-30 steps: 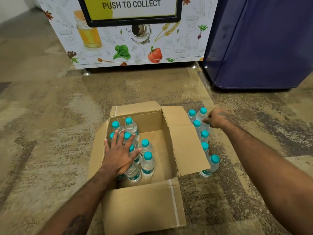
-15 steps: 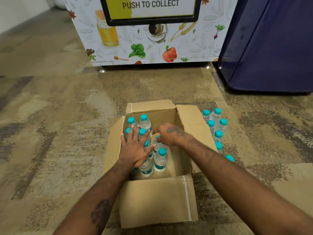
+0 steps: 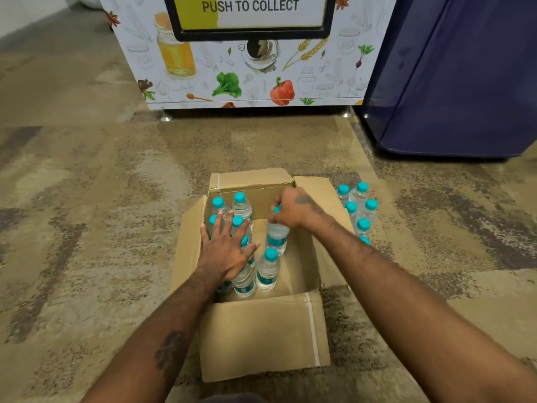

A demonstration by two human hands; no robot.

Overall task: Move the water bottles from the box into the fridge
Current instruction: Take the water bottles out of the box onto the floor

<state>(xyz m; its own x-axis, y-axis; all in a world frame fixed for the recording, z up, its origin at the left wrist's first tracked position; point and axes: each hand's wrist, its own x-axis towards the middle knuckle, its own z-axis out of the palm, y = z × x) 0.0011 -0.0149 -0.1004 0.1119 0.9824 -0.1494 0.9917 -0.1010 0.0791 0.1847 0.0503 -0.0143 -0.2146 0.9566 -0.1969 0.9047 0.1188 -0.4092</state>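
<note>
The flat left hand (image 3: 225, 251) is covering the caps and shoulders of several clear plastic, teal-capped water bottles (image 3: 242, 207) in the open brown cardboard box (image 3: 261, 338), so they are proving impossible to count. The right hand (image 3: 293, 209) is hiding nearly all the cap of the gripped bottle (image 3: 277, 237). The right forearm and a box flap are masking some of the floor bottles (image 3: 360, 196). The dark blue fridge (image 3: 465, 82) and the white illustrated cabinet (image 3: 247, 77) are running off the top edge. The label print is showing too small to read.
</note>
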